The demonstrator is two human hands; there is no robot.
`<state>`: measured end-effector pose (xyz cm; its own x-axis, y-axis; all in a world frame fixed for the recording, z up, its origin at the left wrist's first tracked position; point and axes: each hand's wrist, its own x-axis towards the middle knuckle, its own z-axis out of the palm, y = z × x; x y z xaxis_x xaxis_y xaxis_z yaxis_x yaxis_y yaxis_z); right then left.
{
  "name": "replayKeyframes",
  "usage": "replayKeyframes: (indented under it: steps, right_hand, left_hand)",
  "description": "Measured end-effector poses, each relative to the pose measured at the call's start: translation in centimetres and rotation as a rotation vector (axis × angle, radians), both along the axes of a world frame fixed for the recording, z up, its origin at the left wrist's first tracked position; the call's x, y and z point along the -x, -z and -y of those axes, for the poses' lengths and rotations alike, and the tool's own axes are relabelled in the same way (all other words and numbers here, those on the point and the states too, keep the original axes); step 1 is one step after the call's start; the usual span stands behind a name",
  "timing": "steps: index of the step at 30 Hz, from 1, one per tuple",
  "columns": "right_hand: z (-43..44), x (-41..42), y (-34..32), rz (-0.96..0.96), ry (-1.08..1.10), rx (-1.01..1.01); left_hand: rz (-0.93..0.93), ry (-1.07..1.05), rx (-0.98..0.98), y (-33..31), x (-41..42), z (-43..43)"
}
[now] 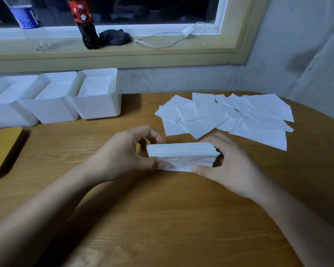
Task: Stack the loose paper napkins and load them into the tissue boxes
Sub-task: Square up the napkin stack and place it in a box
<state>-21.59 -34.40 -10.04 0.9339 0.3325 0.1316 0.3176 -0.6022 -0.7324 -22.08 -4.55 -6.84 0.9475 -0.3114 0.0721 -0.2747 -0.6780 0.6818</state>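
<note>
Shows napkin stack [182, 158] pinched endwise by left hand [121, 157] and right hand [231, 170], thumbs against curled fingers [154, 135], midway across the table [162, 218]. Risks fanning apart under uneven squeeze.

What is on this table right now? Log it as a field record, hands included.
left hand: grips the left end of the napkin stack
right hand: grips its right end
napkin stack: held between both hands, low over the table
loose napkins: spread overlapping on the table, beyond the right hand
tissue boxes: three, white, open-topped, in a row at far left; white paper shows inside
windowsill: cola bottle, water bottle, dark cloth, white cable
task state: stack not yet loaded
</note>
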Motion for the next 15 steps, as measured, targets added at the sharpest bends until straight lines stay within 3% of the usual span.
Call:
replayKeyframes:
  steps: [8,15]
  right_hand:
    - [0.6,-0.5,-0.2,-0.095,-0.046,-0.084]
    - [-0.7,0.3,0.8,-0.005,-0.015,-0.022]
  left_hand:
    - [-0.086,-0.007,0.083,0.5,0.1,0.3]
    - [0.013,0.025,0.097,1.4,0.5,1.2]
